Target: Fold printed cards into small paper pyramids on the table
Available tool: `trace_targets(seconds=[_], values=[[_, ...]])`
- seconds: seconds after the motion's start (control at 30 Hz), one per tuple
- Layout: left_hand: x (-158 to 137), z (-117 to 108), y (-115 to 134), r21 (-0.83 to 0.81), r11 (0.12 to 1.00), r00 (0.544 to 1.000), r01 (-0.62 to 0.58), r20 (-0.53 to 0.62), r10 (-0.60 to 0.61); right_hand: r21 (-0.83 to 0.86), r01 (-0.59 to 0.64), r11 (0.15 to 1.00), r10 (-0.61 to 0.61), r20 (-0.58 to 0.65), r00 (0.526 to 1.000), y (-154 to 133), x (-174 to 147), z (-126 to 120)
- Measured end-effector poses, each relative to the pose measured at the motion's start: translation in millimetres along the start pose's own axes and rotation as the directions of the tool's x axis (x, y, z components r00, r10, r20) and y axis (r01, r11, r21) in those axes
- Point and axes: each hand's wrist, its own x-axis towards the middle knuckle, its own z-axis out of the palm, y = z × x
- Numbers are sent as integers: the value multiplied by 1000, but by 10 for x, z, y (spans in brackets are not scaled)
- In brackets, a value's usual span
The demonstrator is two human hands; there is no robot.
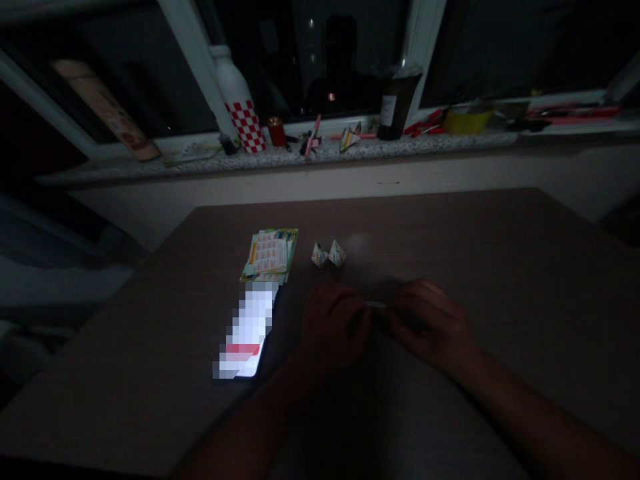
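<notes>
My left hand (337, 323) and my right hand (433, 323) are close together low over the table, fingers closed. Between their fingertips shows a thin pale strip of paper (376, 305), pinched at both ends; the fingers and the dim light hide most of it. Just beyond my left hand stand small folded paper shapes (329, 255) with pointed tips, printed in green and orange. A lit phone (247, 330) lies to the left of my left hand, its screen blurred out. Past the phone is a stack of printed paper sheets (270, 255).
The brown table (450, 227) reaches to the wall beneath a window. On the granite sill (200, 163) stand a white bottle with red checks (245, 110), a small jar (276, 132), a dark bag (397, 107), another folded paper piece (349, 138) and a yellow roll (467, 121).
</notes>
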Motion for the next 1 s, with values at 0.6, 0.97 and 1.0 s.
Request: trace_targets(seconds=[0.6,0.97,1.0], values=[[78,9,84,88,995,999,-48,0,48,-39,137,990,-138,-17,990,-69,33,-9],[108,-68,-199,130,985,985,115,-140,-97,-12,161,987,-161,-52,985,-129,44,-49],[106,-91,-221,124,985,983,118,-152,-98,-13,156,988,-157,-47,987,-125,45,-56]])
